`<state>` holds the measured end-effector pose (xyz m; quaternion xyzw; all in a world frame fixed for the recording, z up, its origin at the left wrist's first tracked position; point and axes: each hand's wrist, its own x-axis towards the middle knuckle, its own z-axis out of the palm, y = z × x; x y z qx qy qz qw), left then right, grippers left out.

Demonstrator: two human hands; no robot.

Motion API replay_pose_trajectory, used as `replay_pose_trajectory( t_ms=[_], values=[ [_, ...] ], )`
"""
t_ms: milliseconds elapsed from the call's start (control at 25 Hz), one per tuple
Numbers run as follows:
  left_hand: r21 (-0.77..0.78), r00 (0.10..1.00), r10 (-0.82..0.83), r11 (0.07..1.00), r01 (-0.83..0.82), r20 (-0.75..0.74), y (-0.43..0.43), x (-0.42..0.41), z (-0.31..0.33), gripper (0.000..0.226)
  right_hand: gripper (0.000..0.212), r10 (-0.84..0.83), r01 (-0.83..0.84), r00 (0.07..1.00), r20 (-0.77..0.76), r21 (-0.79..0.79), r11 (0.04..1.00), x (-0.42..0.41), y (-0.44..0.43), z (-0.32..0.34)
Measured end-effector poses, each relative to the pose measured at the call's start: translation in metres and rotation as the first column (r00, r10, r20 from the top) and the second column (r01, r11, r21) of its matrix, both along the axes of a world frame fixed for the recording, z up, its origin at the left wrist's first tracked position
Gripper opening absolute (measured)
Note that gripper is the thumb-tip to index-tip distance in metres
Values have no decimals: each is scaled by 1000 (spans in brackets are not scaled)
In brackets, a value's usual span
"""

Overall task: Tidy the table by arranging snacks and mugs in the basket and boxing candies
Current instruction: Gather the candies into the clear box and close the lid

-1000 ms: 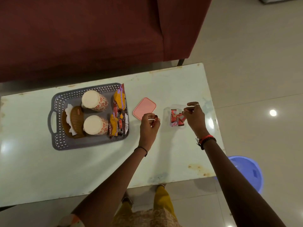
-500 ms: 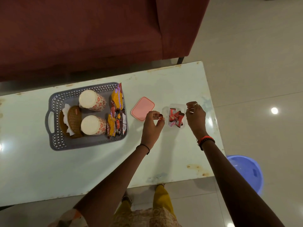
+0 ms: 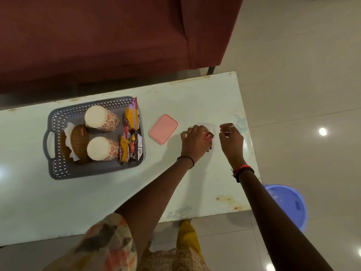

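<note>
Boxing of the candies point(image 3: 208, 136) is shown: the left hand point(image 3: 195, 141) is held over the clear box point(image 3: 212, 127), fingers pinched on a red wrapped candy. The right hand point(image 3: 231, 140), just right of the box, is loosely curled on nothing visible. Light, crinkly, slippery wrappers are best pinched at the twisted ends. Left of the box lies the pink lid point(image 3: 163, 129); further left, the filled basket point(image 3: 58, 122). Nothing obstructs.

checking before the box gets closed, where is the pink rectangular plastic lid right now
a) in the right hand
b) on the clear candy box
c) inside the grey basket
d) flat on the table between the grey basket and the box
d: the pink rectangular plastic lid lies flat on the white table, between the grey perforated basket and the clear candy box.
</note>
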<state>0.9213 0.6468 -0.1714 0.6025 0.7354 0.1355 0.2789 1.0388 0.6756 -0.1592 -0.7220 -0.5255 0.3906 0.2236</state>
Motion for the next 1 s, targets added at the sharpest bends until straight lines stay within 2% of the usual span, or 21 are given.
replay_pose_trajectory(
  t_ms=[80, 200, 320, 400, 480, 560, 640, 720, 800, 920, 1000],
  values=[
    [6, 1000, 15, 1000, -15, -1, 3, -6, -1, 35, 22, 3, -3, 1000, -11, 8, 1000, -2, 1, 1],
    [119, 990, 81, 988, -95, 119, 8, -27, 1, 27, 23, 9, -9, 1000, -22, 6, 1000, -3, 5, -1],
    [160, 979, 190, 967, -200, 76, 16, -60, -4, 21, 23, 23, -24, 999, -32, -11, 1000, -7, 8, -4],
    [39, 967, 253, 967, -252, -32, 23, -80, -11, 41, 24, 27, -28, 998, -51, -21, 999, -12, 10, -5],
    [-182, 959, 227, 949, -257, -169, 27, -97, -21, 68, 25, 27, -29, 996, -84, -23, 999, -17, 12, -6],
    [-344, 952, 185, 901, -263, -242, 29, -107, -27, 88, 24, 22, -26, 992, -124, -29, 999, -22, 13, -8],
    [-395, 948, 157, 881, -261, -276, 32, -109, -28, 94, 24, 18, -25, 990, -142, -51, 998, -26, 14, -9],
    [-374, 944, 108, 899, -227, -312, 37, -109, -28, 91, 24, 27, -37, 991, -133, -75, 997, -30, 15, -10],
    [-353, 951, 96, 914, -201, -293, 42, -110, -26, 92, 24, 31, -41, 991, -131, -79, 996, -35, 16, -8],
    [-303, 968, 201, 923, -238, -149, 46, -111, -19, 95, 25, 35, -42, 990, -138, -47, 998, -41, 20, 0],
    [-247, 970, 240, 938, -241, -35, 50, -108, -9, 87, 31, 48, -59, 981, -188, -49, 997, -45, 22, 7]
  ],
)
